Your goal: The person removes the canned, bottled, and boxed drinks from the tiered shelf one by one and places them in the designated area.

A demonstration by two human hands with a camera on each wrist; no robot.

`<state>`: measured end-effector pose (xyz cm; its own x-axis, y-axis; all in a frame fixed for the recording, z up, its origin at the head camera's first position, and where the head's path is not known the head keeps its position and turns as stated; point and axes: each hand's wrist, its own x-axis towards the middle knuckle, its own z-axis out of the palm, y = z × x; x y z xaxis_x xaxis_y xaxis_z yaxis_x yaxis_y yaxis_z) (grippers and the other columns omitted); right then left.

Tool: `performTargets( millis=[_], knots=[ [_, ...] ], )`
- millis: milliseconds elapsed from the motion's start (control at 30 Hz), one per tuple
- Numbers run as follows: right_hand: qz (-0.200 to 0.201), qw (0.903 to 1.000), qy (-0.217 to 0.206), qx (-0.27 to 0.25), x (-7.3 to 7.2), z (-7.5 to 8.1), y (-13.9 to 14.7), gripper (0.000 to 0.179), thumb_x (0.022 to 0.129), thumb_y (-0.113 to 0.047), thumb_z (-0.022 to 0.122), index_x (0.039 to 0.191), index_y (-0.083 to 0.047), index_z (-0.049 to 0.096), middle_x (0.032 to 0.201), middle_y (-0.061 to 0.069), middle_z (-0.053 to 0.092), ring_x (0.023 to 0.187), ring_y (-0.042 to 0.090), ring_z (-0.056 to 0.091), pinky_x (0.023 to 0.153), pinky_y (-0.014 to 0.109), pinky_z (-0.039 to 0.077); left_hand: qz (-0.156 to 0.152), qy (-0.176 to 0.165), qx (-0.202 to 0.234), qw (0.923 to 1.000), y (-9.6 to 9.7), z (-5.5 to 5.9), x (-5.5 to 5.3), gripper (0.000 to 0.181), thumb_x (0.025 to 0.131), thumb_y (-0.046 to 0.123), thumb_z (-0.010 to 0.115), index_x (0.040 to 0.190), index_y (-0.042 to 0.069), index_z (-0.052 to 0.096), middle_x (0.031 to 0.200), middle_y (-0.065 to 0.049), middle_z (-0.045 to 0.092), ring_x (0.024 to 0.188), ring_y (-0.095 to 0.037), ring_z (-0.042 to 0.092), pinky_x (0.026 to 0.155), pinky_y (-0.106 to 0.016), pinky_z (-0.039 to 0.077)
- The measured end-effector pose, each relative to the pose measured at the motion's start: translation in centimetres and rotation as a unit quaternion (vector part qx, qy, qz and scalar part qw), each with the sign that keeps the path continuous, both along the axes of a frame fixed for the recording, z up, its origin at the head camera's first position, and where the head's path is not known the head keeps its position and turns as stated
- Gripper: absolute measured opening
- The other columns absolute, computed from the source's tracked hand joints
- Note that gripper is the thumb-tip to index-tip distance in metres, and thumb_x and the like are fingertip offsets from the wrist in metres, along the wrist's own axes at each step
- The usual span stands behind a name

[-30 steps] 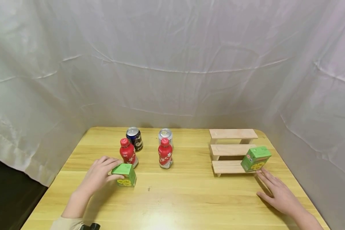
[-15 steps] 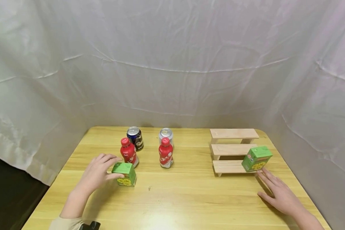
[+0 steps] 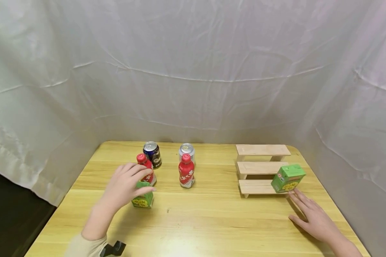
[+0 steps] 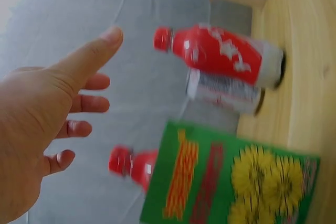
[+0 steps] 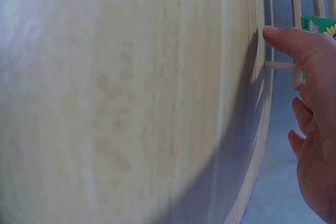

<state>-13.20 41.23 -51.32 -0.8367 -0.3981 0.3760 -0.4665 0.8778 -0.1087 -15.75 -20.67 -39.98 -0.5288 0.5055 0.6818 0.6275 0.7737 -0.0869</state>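
My left hand [image 3: 123,185] hovers above a green drink carton [image 3: 143,201] with yellow flowers, standing on the table at the left. In the left wrist view the fingers are spread and hold nothing, apart from the carton [image 4: 231,177]. Just behind that carton is a red bottle [image 3: 149,175], partly covered by the hand. My right hand [image 3: 315,219] is at the right, fingers extended, fingertips right by the lower corner of a second green carton [image 3: 287,178]. That carton stands at an angle on the lowest step of a wooden three-step rack [image 3: 255,186].
A dark can [image 3: 153,155] stands behind the left bottle. Farther right is another red bottle [image 3: 186,173] with a silver can [image 3: 187,148] behind it. Grey-white cloth [image 3: 193,89] hangs around the back and sides of the wooden table [image 3: 212,214].
My left hand has come off the left carton, rising and shifting right over it; the carton stays put. The right hand and its carton look unmoved.
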Motion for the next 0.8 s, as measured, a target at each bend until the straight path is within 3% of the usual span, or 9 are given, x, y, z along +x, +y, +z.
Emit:
performTargets(
  millis=[100,233,333,800],
  knots=[
    [0.000,1.0000,0.000,0.000,0.0,-0.1,0.0,0.081,0.079,-0.030,0.078,0.149,-0.014,0.040,0.156,0.019,0.034,0.139,-0.016,-0.005,0.112,0.008,-0.011,-0.005,0.012,-0.005,0.9999,1.5,0.5,-0.3,0.066,0.089,0.070,0.045,0.105,0.012,0.072,0.100,-0.002,0.072,0.093,-0.022,0.061,0.076,-0.039,0.047],
    [-0.002,1.0000,-0.004,-0.001,0.0,-0.1,0.0,0.081,0.080,-0.030,0.077,0.150,-0.014,0.039,0.157,0.018,0.033,0.139,-0.016,-0.005,0.113,0.009,-0.011,-0.022,0.018,-0.011,0.9995,3.3,1.0,-0.8,0.054,0.081,0.060,0.065,0.105,0.013,0.072,0.099,0.000,0.072,0.093,-0.021,0.060,0.076,-0.036,0.046],
    [-0.003,1.0000,-0.007,0.000,0.0,0.0,0.0,0.082,0.080,-0.029,0.077,0.150,-0.014,0.038,0.157,0.019,0.033,0.139,-0.016,-0.005,0.113,0.009,-0.011,-0.030,0.026,-0.020,0.9990,4.6,1.2,-1.2,0.051,0.076,0.056,0.072,0.105,0.014,0.072,0.099,0.000,0.071,0.092,-0.020,0.059,0.077,-0.035,0.045],
    [-0.009,0.9997,-0.023,-0.001,-0.1,0.0,0.1,0.081,0.082,-0.030,0.076,0.151,-0.015,0.036,0.158,0.017,0.031,0.140,-0.015,-0.004,0.112,0.009,-0.012,-0.056,0.026,-0.014,0.9980,11.3,1.1,-2.4,0.048,0.072,0.057,0.077,0.102,0.020,0.072,0.095,0.007,0.069,0.091,-0.017,0.058,0.076,-0.034,0.043]
  ],
)
